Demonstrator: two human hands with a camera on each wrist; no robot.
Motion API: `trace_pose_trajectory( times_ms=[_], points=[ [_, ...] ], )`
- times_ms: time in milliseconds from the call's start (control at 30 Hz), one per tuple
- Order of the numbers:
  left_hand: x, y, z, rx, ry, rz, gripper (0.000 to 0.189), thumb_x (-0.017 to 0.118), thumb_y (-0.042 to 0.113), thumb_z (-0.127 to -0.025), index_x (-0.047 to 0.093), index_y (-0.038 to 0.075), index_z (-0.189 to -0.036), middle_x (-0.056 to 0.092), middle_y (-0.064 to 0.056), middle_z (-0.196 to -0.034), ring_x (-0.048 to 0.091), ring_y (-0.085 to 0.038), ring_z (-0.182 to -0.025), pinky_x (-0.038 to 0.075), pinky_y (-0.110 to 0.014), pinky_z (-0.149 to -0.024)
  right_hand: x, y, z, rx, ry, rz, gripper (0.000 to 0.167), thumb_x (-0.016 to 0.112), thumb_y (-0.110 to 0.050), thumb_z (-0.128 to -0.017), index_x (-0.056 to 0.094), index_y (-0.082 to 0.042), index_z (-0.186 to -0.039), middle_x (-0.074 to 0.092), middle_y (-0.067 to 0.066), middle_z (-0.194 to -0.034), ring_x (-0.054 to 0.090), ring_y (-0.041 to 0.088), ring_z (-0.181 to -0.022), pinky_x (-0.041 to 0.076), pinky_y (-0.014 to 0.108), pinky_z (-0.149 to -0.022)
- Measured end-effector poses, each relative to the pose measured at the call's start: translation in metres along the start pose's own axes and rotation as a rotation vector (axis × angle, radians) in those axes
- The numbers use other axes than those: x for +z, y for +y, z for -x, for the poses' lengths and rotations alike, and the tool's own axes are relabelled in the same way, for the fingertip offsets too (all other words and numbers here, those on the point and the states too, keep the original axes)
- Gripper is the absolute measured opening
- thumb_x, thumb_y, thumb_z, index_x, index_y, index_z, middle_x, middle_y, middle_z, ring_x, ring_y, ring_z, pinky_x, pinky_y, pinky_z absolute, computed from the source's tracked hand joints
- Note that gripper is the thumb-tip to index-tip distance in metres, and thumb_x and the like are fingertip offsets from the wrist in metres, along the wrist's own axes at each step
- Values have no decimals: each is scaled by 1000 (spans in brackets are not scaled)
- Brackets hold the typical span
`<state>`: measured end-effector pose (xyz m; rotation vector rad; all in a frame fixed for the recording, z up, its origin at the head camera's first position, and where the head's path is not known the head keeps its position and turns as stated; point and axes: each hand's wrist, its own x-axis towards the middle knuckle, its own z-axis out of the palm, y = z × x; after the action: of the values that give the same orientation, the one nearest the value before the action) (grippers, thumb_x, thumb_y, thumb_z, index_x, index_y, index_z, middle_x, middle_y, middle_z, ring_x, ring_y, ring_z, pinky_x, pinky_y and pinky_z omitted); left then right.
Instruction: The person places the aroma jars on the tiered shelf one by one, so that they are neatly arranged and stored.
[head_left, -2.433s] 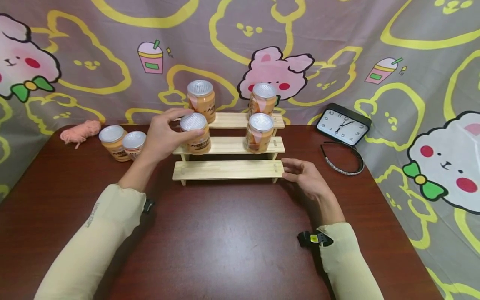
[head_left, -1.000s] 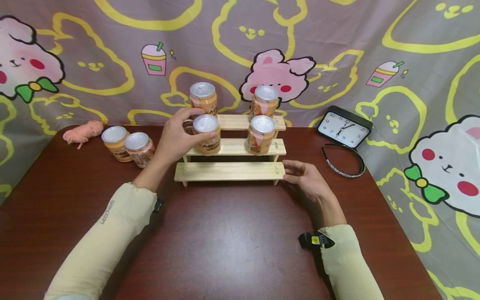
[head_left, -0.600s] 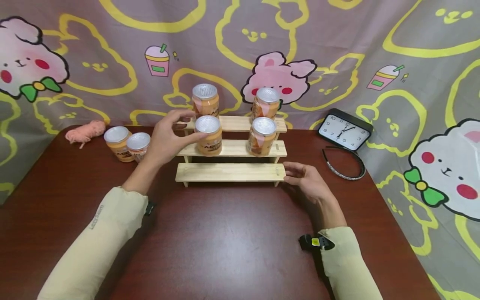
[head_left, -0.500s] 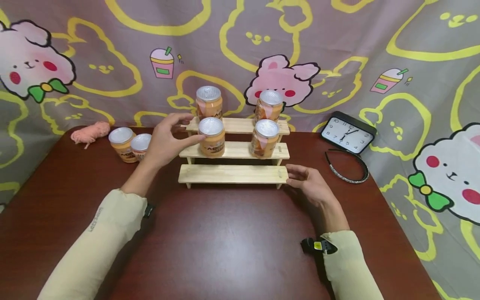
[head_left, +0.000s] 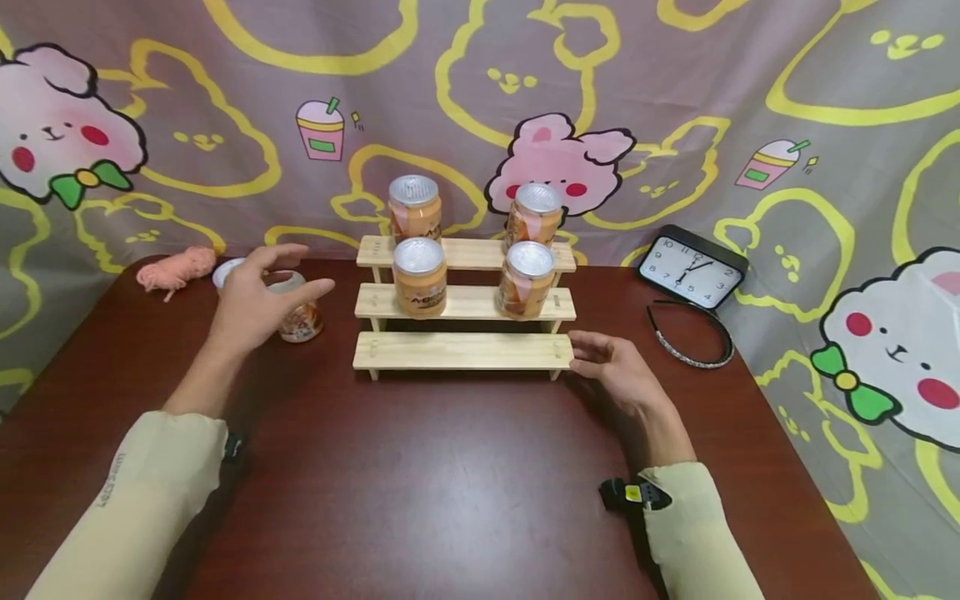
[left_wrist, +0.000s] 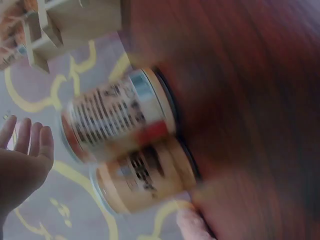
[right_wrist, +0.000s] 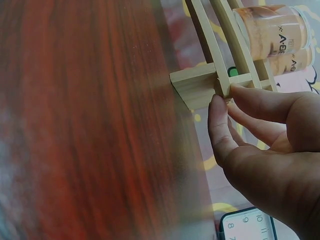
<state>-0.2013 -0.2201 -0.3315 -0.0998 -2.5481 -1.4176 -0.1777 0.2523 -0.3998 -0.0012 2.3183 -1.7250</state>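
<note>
In the head view my left hand point(head_left: 255, 296) hovers with thumb and fingers spread over two orange cans with silver lids on the table's left. It hides much of the rear can and part of the front can point(head_left: 302, 323). Both show, blurred, in the left wrist view: one can point(left_wrist: 120, 115) against another point(left_wrist: 145, 175). My right hand point(head_left: 618, 367) pinches the right end of the lowest plank of a three-step wooden display rack point(head_left: 461, 350). Two cans stand on its top step, left can point(head_left: 416, 217) and right can point(head_left: 534, 221); the middle step bears a left can point(head_left: 420, 287) and a right can point(head_left: 527, 287).
Pink yarn point(head_left: 176, 271) lies at the table's back left corner. At the right stand a black-framed clock point(head_left: 693, 267) and, before it, a glittery headband point(head_left: 693, 360). A patterned cloth point(head_left: 420, 100) hangs behind the dark wooden table point(head_left: 450, 483).
My left hand set the can at the middle step's left, slid it slightly right, let go, and moved left to the table cans. My right hand has stayed at the rack's end.
</note>
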Motion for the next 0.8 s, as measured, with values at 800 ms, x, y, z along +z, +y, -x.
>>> trace_pose_trajectory(
  times_ms=[800],
  points=[
    [-43, -55, 2, 11, 277, -112, 50, 85, 17, -84, 66, -4, -125, 60, 3, -114, 55, -4, -100, 46, -15, -88, 0, -1, 0, -10, -13, -44, 51, 62, 7, -96, 47, 10, -145, 58, 31, -132, 61, 13, -107, 54, 23, -85]
  ],
)
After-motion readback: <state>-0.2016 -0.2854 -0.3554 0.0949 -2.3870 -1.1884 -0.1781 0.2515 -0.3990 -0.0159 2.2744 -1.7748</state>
